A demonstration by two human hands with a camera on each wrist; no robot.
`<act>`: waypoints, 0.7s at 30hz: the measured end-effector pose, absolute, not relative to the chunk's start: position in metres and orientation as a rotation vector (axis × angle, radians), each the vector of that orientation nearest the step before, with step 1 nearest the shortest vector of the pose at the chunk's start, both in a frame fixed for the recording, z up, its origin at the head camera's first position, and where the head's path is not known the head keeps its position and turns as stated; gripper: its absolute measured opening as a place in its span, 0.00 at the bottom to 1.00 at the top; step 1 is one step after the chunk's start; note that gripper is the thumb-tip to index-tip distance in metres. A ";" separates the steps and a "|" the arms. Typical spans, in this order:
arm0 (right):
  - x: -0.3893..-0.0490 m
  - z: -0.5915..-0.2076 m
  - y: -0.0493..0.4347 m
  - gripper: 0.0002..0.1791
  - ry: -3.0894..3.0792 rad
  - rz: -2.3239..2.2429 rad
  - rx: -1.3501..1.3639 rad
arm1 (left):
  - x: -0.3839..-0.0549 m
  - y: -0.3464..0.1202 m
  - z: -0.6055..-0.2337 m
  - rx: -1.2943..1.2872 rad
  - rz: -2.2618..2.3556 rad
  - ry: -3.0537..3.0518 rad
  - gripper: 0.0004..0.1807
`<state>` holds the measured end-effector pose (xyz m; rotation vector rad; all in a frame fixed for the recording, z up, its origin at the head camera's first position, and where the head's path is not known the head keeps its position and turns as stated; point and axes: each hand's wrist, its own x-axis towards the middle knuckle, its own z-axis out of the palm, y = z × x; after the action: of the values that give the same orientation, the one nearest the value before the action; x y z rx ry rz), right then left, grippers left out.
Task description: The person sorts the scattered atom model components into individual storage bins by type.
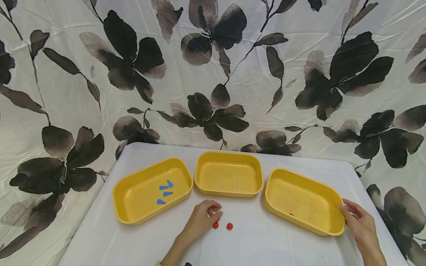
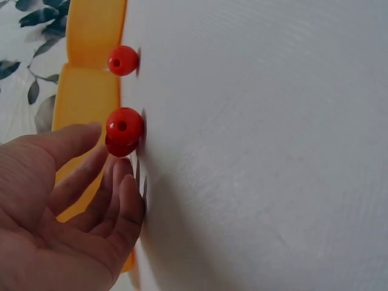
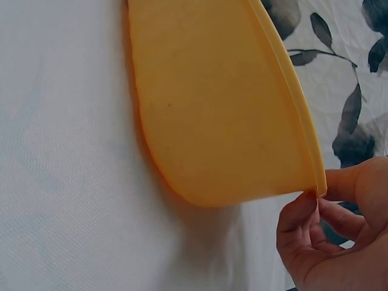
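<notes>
My left hand (image 1: pixel 201 217) is over the table near the front of the middle tray, its fingers loosely curved beside small red beads. One red bead (image 1: pixel 215 224) lies right by the thumb, and another red bead (image 1: pixel 229 226) sits a little to the right. In the left wrist view a third red bead (image 2: pixel 121 149) shows partly behind the nearer one, close to the fingertips. My right hand (image 1: pixel 362 225) pinches the rim of the right yellow tray (image 1: pixel 309 203) at its right end, thumb on one side and fingers on the other. Inside that tray a red bead (image 1: pixel 291 214) shows near the front wall.
In the left yellow tray (image 1: pixel 133 194) lie several blue drop-shaped pieces (image 1: pixel 167 193). The middle yellow tray (image 1: pixel 206 168) holds three thin pale sticks (image 1: pixel 233 181). A white cloth covers the table (image 1: pixel 253 244), and a floral curtain (image 1: pixel 259 85) hangs behind it.
</notes>
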<state>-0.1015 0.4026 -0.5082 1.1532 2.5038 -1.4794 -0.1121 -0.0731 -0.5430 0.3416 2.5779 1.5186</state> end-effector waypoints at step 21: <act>-0.108 -0.512 0.412 0.38 2.419 -1.574 1.115 | -0.110 -0.077 -0.545 0.430 1.493 2.529 0.06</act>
<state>-0.1082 0.4115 -0.5121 1.1153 2.4193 -1.5740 -0.1097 -0.0767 -0.5448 0.4299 2.5291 1.4934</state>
